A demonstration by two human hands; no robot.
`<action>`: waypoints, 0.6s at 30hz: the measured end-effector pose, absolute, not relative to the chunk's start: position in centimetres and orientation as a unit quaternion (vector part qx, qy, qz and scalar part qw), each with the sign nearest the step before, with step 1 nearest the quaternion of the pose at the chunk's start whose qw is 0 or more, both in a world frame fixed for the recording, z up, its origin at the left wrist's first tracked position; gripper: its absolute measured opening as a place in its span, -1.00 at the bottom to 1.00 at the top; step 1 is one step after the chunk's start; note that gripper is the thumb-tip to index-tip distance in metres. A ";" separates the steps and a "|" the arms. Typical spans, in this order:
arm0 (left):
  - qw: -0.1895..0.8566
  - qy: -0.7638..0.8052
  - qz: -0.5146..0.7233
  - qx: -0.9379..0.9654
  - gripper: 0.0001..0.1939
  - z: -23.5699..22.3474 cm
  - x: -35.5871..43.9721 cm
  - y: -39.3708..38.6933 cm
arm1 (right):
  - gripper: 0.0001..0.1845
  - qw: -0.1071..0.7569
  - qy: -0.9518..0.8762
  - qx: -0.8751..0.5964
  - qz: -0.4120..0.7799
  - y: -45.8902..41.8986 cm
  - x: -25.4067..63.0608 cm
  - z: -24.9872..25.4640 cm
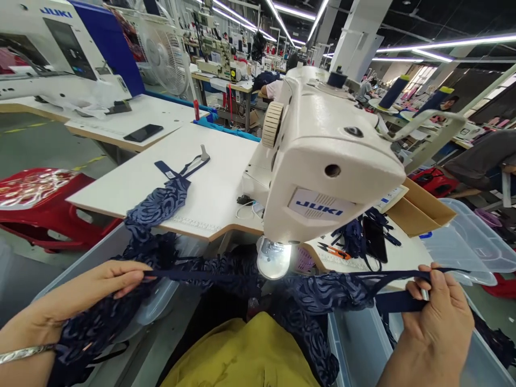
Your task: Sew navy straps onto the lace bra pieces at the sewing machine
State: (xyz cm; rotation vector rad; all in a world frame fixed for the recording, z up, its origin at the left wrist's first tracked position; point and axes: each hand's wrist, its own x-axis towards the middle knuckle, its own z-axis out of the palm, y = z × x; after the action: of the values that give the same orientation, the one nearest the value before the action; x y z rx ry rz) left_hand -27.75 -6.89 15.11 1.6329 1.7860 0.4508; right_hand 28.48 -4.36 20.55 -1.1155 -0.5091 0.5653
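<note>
My left hand pinches one end of a dark navy strap, which runs taut under the head of a white Juki sewing machine. At the lower right, my right hand is closed on the strap's other end. Navy lace fabric hangs from the strap and drapes over my lap. More of the lace trails up onto the white table to the left. A silver bangle sits on my left wrist.
Clear plastic bins stand at the right, and another bin is at the lower left. Orange snips and dark pieces lie on the table beside a cardboard box. A red stool, a phone and other machines are at the left.
</note>
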 end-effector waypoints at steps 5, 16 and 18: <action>0.481 0.689 0.406 0.359 -0.67 16.0 -28.5 -5.2 | -0.82 0.809 -0.232 -0.479 0.250 -4.2 27.2 20.5; 0.416 0.535 0.690 0.255 -0.95 19.8 -20.1 -1.6 | -0.73 0.722 -0.296 -0.539 0.318 -5.5 22.0 19.7; 0.475 0.508 0.651 0.304 -0.93 20.2 -16.7 -2.3 | -0.74 0.648 -0.364 -0.597 0.303 -6.0 20.0 19.4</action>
State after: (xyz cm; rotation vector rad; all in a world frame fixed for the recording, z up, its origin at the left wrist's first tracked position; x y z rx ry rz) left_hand -16.68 -2.31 20.23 0.7421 1.2417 1.5914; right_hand 20.03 -6.00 19.41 -1.3567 -0.8278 0.6887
